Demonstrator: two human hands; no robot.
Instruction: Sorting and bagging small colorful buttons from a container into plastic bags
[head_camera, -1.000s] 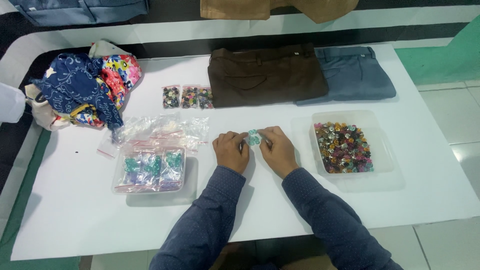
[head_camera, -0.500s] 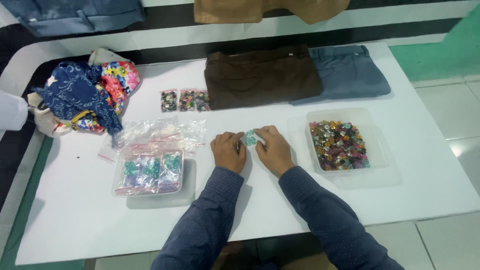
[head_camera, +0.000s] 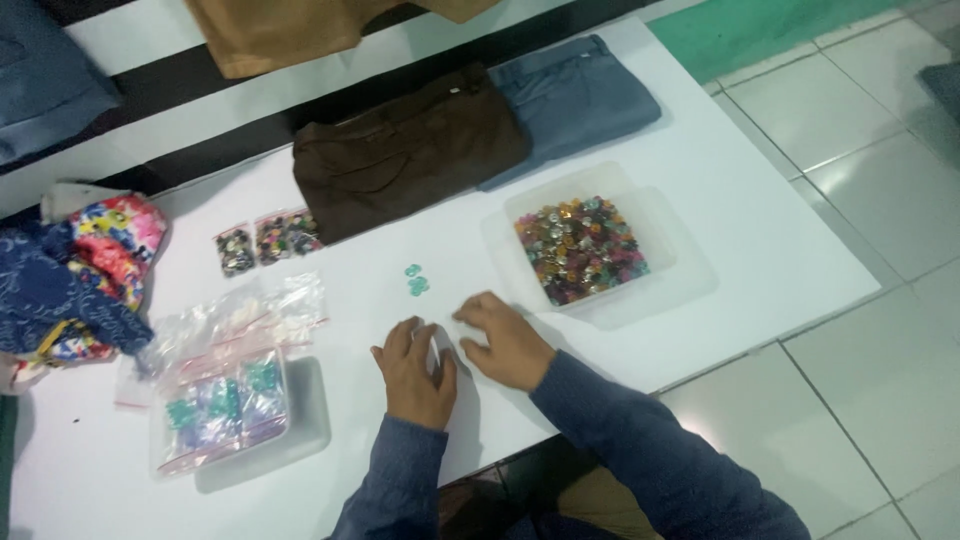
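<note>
My grip was empty on both sides: left hand (head_camera: 415, 372) lay palm-down with fingers spread on the white worktop (head_camera: 760, 250), and right hand (head_camera: 505, 340) rested beside it, fingers loosely curled and pressing the surface, nothing visibly pinched between them. Whether a clear flat bag lay under my palms could not be told from this view. Two small teal beads (head_camera: 415, 280) sat loose on the worktop just beyond my fingertips, apart from both hands. To my right stood a clear plastic tray (head_camera: 660, 215) filled with mixed coloured beads (head_camera: 582, 248). To my left, a second clear tray (head_camera: 300, 420) held filled packets of teal and pale beads (head_camera: 222, 405), with a heap of empty clear zip bags (head_camera: 240, 315) behind it. Three small filled packets (head_camera: 268, 240) lay further back, near folded brown trousers (head_camera: 410, 150) and folded grey-blue trousers (head_camera: 575, 100). A bundle of patterned cloth (head_camera: 75, 270) occupied the far left edge.

Judged from this layout, the step in hand was sorting: the teal pair had been set out, not yet bagged. The next move would call for a fine fingertip pinch on each bead, since they were small, round and liable to roll.
</note>
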